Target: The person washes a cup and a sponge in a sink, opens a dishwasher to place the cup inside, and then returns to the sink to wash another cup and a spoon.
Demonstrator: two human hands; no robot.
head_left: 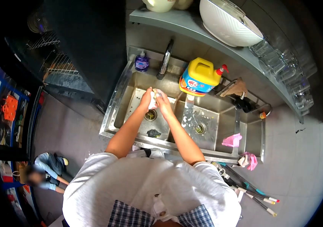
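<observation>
Over the left basin of a steel sink, my left hand and my right hand are closed together around a small white, foamy-looking thing. A yellowish bit shows at its top; its exact kind is hard to make out. Below my hands is a drain with greenish scraps in it, and a dark scouring pad lies near the basin's front. The faucet stands just beyond my hands, with no water visibly running.
A purple soap bottle and a large yellow detergent jug stand at the sink's back. Pink cloths lie at the right. Overhead, a shelf holds bowls and glass mugs. A person crouches at lower left; mop poles lie at lower right.
</observation>
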